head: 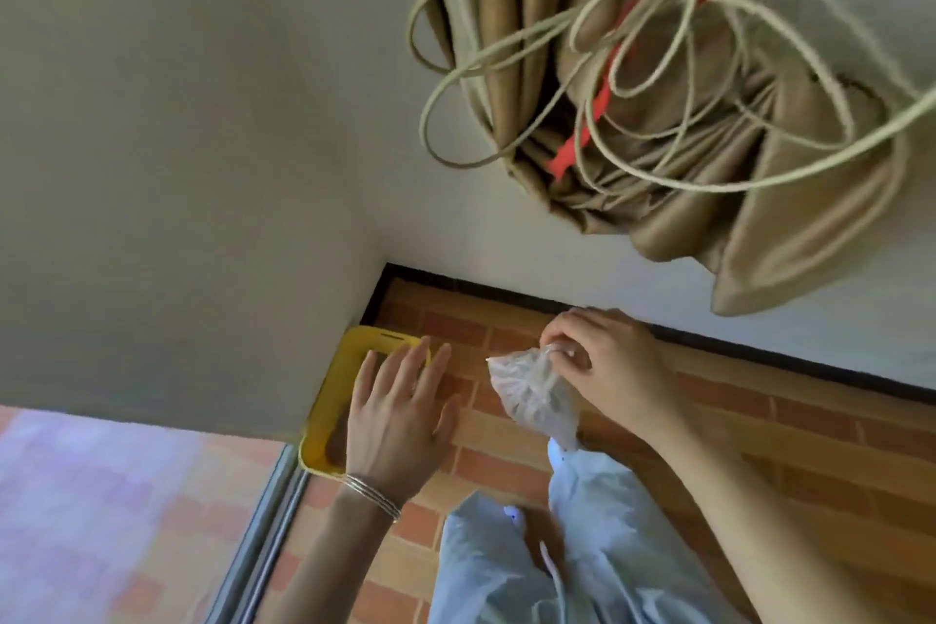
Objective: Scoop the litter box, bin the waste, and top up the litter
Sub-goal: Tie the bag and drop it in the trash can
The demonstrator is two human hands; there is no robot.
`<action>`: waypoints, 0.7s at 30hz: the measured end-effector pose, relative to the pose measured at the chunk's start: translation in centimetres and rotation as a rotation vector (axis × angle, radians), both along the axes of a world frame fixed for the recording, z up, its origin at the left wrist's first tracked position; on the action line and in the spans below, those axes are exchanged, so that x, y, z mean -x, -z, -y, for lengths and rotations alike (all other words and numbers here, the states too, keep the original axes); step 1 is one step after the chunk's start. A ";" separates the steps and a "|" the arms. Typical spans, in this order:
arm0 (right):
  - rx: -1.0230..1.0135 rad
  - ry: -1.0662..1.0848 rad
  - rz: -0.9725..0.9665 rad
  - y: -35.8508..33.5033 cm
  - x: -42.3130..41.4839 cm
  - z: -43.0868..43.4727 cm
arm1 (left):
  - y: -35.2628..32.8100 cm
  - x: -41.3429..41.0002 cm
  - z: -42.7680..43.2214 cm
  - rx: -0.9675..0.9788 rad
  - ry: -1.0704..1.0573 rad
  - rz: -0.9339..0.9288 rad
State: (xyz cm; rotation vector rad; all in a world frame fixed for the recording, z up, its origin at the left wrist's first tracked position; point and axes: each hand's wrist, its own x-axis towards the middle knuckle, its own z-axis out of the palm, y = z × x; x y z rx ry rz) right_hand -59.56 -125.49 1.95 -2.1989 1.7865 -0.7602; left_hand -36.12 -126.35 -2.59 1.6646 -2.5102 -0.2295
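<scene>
Litter box [337, 372]: yellow tray with rounded corners, lower left of centre, set into the corner where the two pale walls meet; its near end lies by a grey door track. Contents mostly hidden by the hand above it.
Left hand [400, 413]: fingers straight and spread, palm down, over the right side of the litter box; whether it touches the rim cannot be told. It holds nothing.
Bangles [372, 497]: thin silver bands on the left wrist.
Right hand [602, 360]: centre right, fingers curled, pinching the gathered top of a small plastic bag.
Plastic bag [537, 395]: clear, small, with pale grainy contents; hangs from the right hand's fingers above the floor, just right of the left hand and apart from the litter box.
Floor [759, 446]: brick-pattern covering in orange-brown, edged by a dark skirting strip at the wall foot.
Garment [582, 547]: pale blue cloth, bottom centre, worn by the person.
Curtain [684, 142]: tan fabric, bunched and knotted, upper right.
Cord [506, 81]: cream loops tangled over the curtain, with a red tie [592, 112] among them.
</scene>
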 end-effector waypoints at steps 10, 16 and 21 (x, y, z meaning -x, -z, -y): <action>-0.019 0.399 -0.039 -1.6 8.5 -9.6 | -1.2 8.6 -0.7 0.100 0.412 -0.108; -0.060 0.571 -0.018 -0.9 15.4 -15.6 | -0.7 17.2 -2.9 0.040 0.565 -0.070; -0.103 0.722 -0.012 -0.9 22.7 -21.2 | -0.7 26.9 -6.1 0.012 0.680 -0.072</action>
